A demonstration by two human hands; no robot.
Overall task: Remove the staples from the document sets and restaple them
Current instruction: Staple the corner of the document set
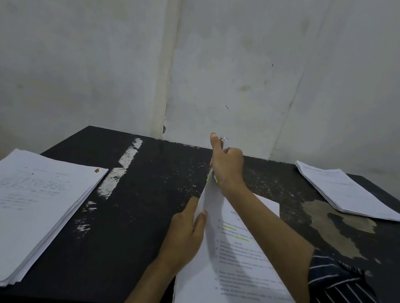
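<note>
Head view: right hand (226,167) grips metal tool (222,142); left hand (185,238) holds document (239,275).

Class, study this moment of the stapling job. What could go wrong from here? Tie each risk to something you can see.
1. The right hand works a metal tool at the raised corner of the document set, off the table: the paper might tear there.
2. The left hand pinches only the set's edge, so pages, once loose, could slip out of order.
</note>
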